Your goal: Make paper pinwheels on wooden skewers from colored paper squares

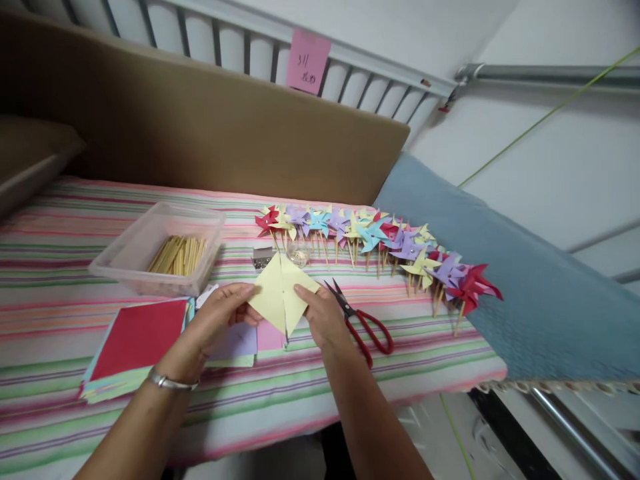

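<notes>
Both hands hold a pale yellow paper square, creased down its middle, just above the striped tablecloth. My left hand pinches its left corner, and a bracelet shows on that wrist. My right hand pinches the right side of the sheet. Red-handled scissors lie on the cloth just right of my right hand. A stack of coloured paper sheets with a red one on top lies left of my left hand.
A clear plastic tub with wooden sticks stands at the back left. A row of several paper pinwheels on sticks runs across the back to the right. A brown cardboard panel stands behind. A blue cloth covers the right.
</notes>
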The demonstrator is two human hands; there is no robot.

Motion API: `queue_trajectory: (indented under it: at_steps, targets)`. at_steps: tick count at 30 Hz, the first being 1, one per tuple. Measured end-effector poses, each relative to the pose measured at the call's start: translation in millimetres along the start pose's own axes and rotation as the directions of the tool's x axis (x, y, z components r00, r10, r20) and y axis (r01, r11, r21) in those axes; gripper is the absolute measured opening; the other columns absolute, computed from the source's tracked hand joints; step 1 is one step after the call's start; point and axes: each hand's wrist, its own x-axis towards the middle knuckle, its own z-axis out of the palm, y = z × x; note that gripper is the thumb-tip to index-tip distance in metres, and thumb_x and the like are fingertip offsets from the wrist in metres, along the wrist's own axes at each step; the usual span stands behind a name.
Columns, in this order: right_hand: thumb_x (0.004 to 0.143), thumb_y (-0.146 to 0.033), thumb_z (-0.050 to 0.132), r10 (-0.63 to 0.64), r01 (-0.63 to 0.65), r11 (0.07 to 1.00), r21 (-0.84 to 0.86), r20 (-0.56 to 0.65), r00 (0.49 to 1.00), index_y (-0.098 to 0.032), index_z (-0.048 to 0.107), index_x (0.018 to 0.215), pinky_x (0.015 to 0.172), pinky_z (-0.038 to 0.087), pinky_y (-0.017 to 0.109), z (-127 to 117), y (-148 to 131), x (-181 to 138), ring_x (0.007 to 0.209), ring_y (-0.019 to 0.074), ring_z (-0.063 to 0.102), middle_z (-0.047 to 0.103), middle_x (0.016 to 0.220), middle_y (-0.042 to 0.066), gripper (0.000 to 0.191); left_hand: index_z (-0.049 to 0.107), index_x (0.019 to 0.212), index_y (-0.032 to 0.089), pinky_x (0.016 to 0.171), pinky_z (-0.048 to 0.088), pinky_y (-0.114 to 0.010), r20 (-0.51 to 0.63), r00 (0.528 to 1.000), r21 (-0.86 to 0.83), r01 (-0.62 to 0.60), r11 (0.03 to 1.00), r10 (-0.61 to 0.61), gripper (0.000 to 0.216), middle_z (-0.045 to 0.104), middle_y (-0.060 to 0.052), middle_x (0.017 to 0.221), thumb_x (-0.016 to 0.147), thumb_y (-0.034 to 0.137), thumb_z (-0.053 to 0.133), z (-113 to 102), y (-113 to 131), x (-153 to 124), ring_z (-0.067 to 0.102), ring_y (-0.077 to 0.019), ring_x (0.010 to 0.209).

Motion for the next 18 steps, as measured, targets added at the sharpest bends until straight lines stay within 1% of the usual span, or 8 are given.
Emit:
queue_trajectory:
  at_steps: [4, 8, 11, 14, 16, 18]
  targets:
    - [0.068, -0.028, 0.074, -0.046, 0.047, 0.998, 0.033, -0.033, 0.998, -0.016, 0.069, 0.091, 0.07, 0.05, 0.029, 0.3, 2.5, 0.6, 0.077, 0.0186, 0.066, 0.073, 0.089, 0.005, 0.027, 0.067, 0.086, 0.011, 0.053, 0.052, -0.025, -0.008, 1.0, -0.096, 0.005, 0.995, -0.006, 0.04, 0.069, -0.009, 0.062, 0.073, 0.049, 0.068, 0.6, -1.0, 1.2, 0.065, -0.0179, 0.056]
    - [0.068, -0.028, 0.074, -0.088, 0.092, 0.995, 0.045, -0.081, 0.993, -0.016, 0.069, 0.092, 0.068, 0.051, 0.029, -1.3, 2.5, -1.4, 0.075, 0.0187, 0.065, 0.073, 0.087, 0.005, 0.028, 0.067, 0.08, 0.011, 0.052, 0.052, -0.026, -0.043, 0.999, -0.117, 0.002, 0.993, -0.007, 0.043, 0.07, -0.011, 0.064, 0.071, 0.052, 0.068, 2.9, -2.4, 1.0, 0.065, -0.0185, 0.056]
    - [0.067, -0.029, 0.074, -0.103, 0.108, 0.993, 0.047, -0.101, 0.99, -0.016, 0.068, 0.092, 0.068, 0.051, 0.029, -0.6, 1.7, -2.5, 0.075, 0.0187, 0.065, 0.073, 0.086, 0.005, 0.029, 0.068, 0.078, 0.011, 0.053, 0.051, -0.024, -0.057, 0.998, -0.058, -0.018, 0.998, 0.014, 0.037, 0.069, -0.009, 0.063, 0.068, 0.047, 0.073, 4.4, -5.2, 2.1, 0.064, -0.0159, 0.055]
    - [0.067, -0.029, 0.074, -0.104, 0.109, 0.993, 0.041, -0.103, 0.989, -0.015, 0.067, 0.091, 0.066, 0.051, 0.029, 1.7, 2.7, -2.5, 0.073, 0.0184, 0.065, 0.072, 0.085, 0.005, 0.029, 0.067, 0.069, 0.013, 0.053, 0.049, -0.021, -0.113, 0.992, 0.026, -0.044, 0.999, 0.047, 0.028, 0.067, -0.005, 0.058, 0.063, 0.038, 0.078, 5.4, -8.2, 4.1, 0.06, -0.0126, 0.051]
    - [0.067, -0.03, 0.073, -0.103, 0.105, 0.994, 0.014, -0.093, 0.99, -0.015, 0.066, 0.09, 0.065, 0.05, 0.029, 2.4, 3.9, -1.6, 0.072, 0.0181, 0.064, 0.072, 0.084, 0.005, 0.029, 0.067, 0.065, 0.015, 0.053, 0.047, -0.021, -0.15, 0.984, 0.074, -0.082, 0.994, 0.092, 0.024, 0.065, -0.003, 0.054, 0.062, 0.035, 0.078, 5.7, -8.9, 4.5, 0.058, -0.0113, 0.05]
    - [0.068, -0.03, 0.071, -0.116, 0.113, 0.993, -0.041, -0.107, 0.987, -0.015, 0.064, 0.092, 0.064, 0.051, 0.03, 1.6, 4.1, 0.0, 0.073, 0.0181, 0.064, 0.07, 0.085, 0.005, 0.029, 0.066, 0.064, 0.016, 0.052, 0.046, -0.021, -0.186, 0.967, 0.135, -0.148, 0.98, 0.172, 0.021, 0.064, -0.001, 0.052, 0.066, 0.035, 0.075, 5.9, -8.0, 3.5, 0.056, -0.0109, 0.049]
